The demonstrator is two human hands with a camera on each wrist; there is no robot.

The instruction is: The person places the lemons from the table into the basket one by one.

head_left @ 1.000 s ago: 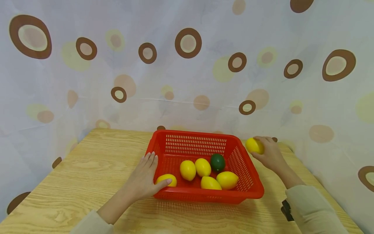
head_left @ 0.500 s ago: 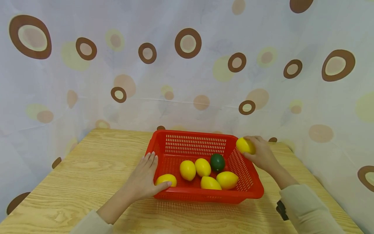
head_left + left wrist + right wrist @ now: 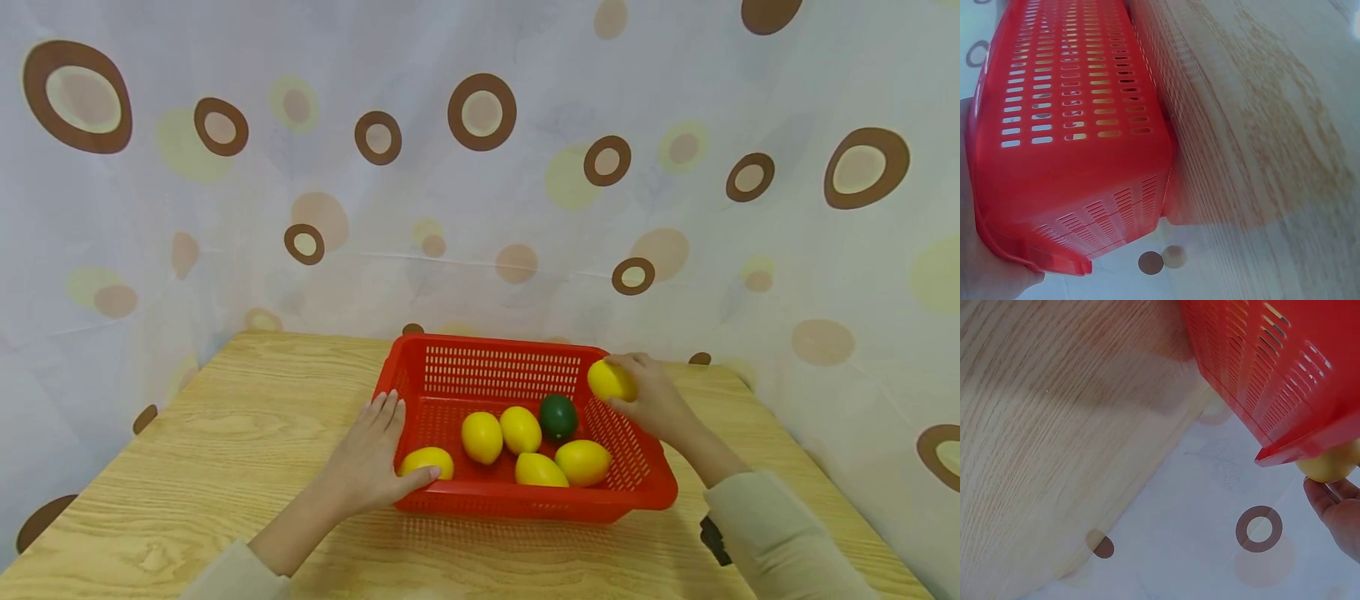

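A red slotted basket [image 3: 487,342] stands on the wooden table and holds several yellow lemons [image 3: 482,436] and one dark green lime [image 3: 558,417]. My left hand [image 3: 371,458] lies against its front left corner, fingers straight along the outer wall and thumb at the rim by a lemon [image 3: 427,460]. In the left wrist view the basket [image 3: 1072,125] fills the frame, with my palm [image 3: 979,269] at its corner. My right hand [image 3: 637,393] grips another lemon [image 3: 611,380] just above the basket's back right rim. The right wrist view shows that lemon [image 3: 1329,464] under the rim, with my fingers [image 3: 1335,506] below it.
The table [image 3: 225,433] stretches to the left and front of the basket. A white curtain with brown rings [image 3: 480,208] hangs close behind and to the right. A small dark object [image 3: 711,540] sits by my right sleeve near the table's right edge.
My right hand has carried its lemon leftward, from beside the basket to over its back right rim. The left hand and the basket have stayed still.
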